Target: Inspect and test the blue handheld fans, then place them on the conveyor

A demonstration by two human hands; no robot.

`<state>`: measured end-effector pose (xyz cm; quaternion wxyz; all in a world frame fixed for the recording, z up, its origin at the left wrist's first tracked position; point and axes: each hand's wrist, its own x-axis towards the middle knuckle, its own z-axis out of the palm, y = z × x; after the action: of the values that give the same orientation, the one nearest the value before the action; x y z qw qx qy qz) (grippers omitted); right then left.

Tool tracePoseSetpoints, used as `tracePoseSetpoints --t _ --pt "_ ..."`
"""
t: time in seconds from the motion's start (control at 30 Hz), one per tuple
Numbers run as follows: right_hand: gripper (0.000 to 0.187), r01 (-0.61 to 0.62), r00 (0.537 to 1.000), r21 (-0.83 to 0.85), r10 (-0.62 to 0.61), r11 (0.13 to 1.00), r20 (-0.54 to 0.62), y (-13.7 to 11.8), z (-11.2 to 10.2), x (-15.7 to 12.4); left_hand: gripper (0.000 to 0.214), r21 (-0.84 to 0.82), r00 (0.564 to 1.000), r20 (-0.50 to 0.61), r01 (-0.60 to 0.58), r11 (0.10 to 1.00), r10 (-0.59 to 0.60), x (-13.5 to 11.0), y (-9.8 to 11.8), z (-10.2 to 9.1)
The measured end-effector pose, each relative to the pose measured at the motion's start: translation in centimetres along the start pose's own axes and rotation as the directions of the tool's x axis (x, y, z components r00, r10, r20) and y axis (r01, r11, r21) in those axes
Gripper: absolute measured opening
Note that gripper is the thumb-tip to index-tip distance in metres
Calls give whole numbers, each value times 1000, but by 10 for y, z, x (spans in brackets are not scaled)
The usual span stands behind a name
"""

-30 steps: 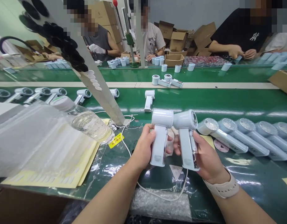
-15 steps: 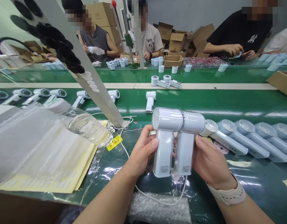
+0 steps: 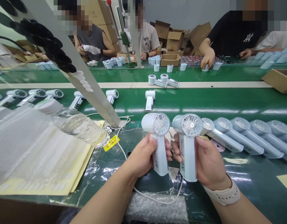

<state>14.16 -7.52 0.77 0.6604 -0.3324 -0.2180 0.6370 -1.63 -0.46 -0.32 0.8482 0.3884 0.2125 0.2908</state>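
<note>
Two light-blue handheld fans stand upright in my hands, side by side with a small gap between them. My left hand [image 3: 143,155] is wrapped round the handle of the left fan [image 3: 161,155]. Its round ribbed face points toward me and slightly right. Around the right fan [image 3: 188,155] my right hand [image 3: 207,158] is closed, thumb on the outer side and fingers behind. Lettering runs down both handles. Beneath them a white cable [image 3: 155,199] loops across the bench, above a bubble-wrap bundle [image 3: 157,211].
Several fans [image 3: 227,137] lie in a row at right. A metal post [image 3: 94,90] slants up on the left, beside a water bottle [image 3: 85,127] and sticker sheets [image 3: 80,174]. The green conveyor [image 3: 192,99] carries more fans. People work across it.
Both fans have turned from side-on, heads touching, to ribbed faces toward me, and are now apart. Across the belt, a person's hand has reached down to a small cup-shaped part.
</note>
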Motion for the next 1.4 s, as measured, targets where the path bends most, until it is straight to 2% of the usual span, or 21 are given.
tracePoseSetpoints --t 0.13,0.3,0.47,0.6,0.87,1.03,1.13,1.23,1.33,1.4 --pt "21 64 998 21 -64 998 -11 -2 -2 -1 51 -8 1000 2 -7 1000 7 0 4 2" --pt "25 114 989 -17 -115 993 -97 -4 -9 1 30 -83 1000 5 -26 996 26 -2 14 7" --pt "21 174 973 -37 -178 984 -149 0 -10 3 33 -103 999 43 -14 995 18 -3 15 7" --pt "22 163 974 -28 -165 986 -154 2 -8 4 43 -56 998 59 -12 998 15 -5 12 4" --pt "25 89 965 -144 -122 986 -234 5 -10 5 51 20 1000 19 -24 1000 24 -3 11 3" --pt "20 43 956 -74 -63 996 -287 7 -9 7 52 70 1000 -12 -10 997 11 -2 12 3" --pt "19 26 964 -37 -35 999 -264 7 -8 7 49 87 1000 10 -25 996 25 -1 9 0" --pt "22 63 972 -76 -79 995 -222 9 -10 6 48 129 999 17 -33 991 31 0 7 -3" --pt "24 141 966 -210 -181 967 -186 9 -19 3 45 243 996 -4 -85 966 89 -2 8 -4" --pt "32 208 960 -385 -264 899 -96 7 -23 -2 45 378 985 -5 -160 912 175 -5 11 -4"
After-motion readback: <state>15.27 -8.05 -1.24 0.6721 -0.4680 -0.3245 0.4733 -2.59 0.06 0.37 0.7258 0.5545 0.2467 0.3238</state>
